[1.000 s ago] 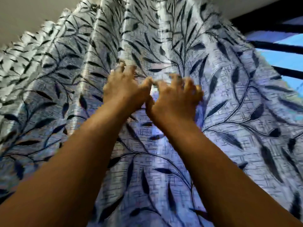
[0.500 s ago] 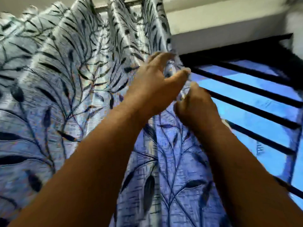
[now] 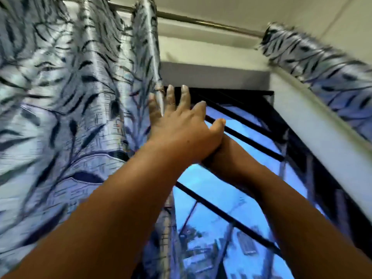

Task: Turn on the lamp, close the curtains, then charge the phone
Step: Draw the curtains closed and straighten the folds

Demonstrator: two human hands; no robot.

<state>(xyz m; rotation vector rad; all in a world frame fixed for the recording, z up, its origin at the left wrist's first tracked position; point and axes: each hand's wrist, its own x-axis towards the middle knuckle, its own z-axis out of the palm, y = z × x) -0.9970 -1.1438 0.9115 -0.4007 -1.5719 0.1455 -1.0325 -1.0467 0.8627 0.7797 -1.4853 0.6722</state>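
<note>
The silver curtain (image 3: 70,97) with dark leaf print hangs bunched on the left, and its right edge ends at mid-frame. My left hand (image 3: 181,125) is raised at that edge with fingers straight; the hem lies across its outer fingers. My right hand is hidden behind the left hand, and only its wrist (image 3: 225,158) and forearm show. A second curtain panel (image 3: 322,63) hangs blurred at the upper right. Neither lamp nor phone is in view.
A metal curtain rod (image 3: 201,22) runs across the top under the ceiling. The uncovered window (image 3: 251,188) with black horizontal bars (image 3: 241,135) fills the middle and right, with blue daylight behind. A white wall reveal (image 3: 312,127) borders it on the right.
The view swung right, so the curtain now sits left and the bare window shows. My left hand's fingers straightened at the hem. My right hand slipped behind the left.
</note>
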